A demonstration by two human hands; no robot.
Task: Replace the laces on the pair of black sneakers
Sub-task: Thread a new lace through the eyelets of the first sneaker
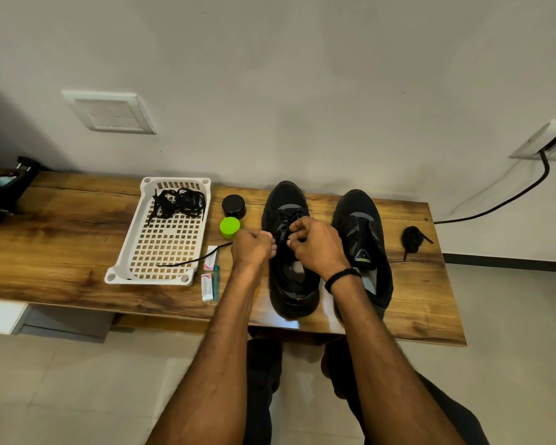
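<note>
Two black sneakers stand toe-to-wall on the wooden table (61, 239). Over the left sneaker (284, 200) both my hands work at the lacing. My left hand (251, 248) grips a black lace (193, 261) whose free end trails left across the table onto the white basket. My right hand (315, 244) pinches the lace at the eyelets on the shoe's right side. The right sneaker (360, 216) stands alone with no lace visible in it. A bundled black lace (411, 239) lies to its right.
A white perforated basket (161, 252) at the left holds a tangle of black laces (178, 202). A black jar (234, 206) and a green jar (229, 227) stand between basket and shoe. Two small packets (207, 277) and a teal pen (216, 284) lie near the front.
</note>
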